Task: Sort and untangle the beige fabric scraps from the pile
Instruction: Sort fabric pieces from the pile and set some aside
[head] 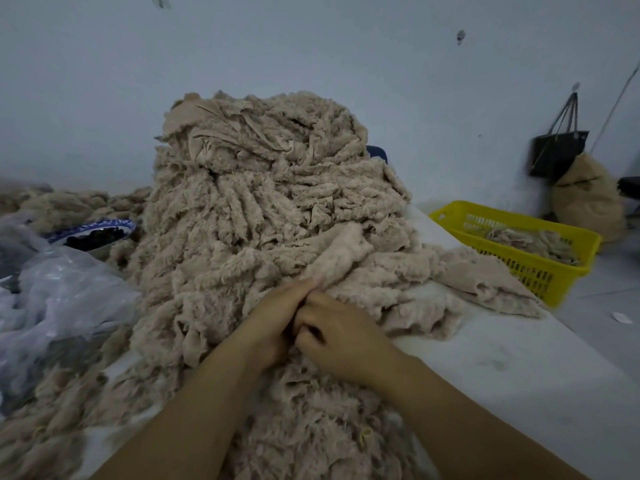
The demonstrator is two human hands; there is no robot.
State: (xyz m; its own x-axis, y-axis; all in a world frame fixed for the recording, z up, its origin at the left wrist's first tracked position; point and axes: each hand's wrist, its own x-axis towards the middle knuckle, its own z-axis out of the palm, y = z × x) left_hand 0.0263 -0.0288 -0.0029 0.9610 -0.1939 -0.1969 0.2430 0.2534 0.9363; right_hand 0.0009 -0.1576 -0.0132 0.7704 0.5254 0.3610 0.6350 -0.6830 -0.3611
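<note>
The tall pile of fuzzy beige fabric scraps (270, 188) stands steep on the white tabletop (512, 362). The long beige fleece scrap (334, 258) being worked runs up into the pile's lower right slope, where it lies under and among other strips. A hard tug would probably drag neighbours along, tighten the snarl, or bring the upper layers sliding towards the person or off the tabletop edge to the right of the pile. The ragged, frayed edges also look likely to catch on each other, so pulling fast could tear the scrap rather than free it. The yellow slotted plastic basket (540, 271), right of the pile, holds only a few scraps, so most of the sorting seems to lie ahead. At the foot of the pile the left hand (273, 317) pinches the scrap's near end with curled fingers. The right hand (337, 336), pressed against it, is curled on the same end, though the contact itself is partly hidden between them.
</note>
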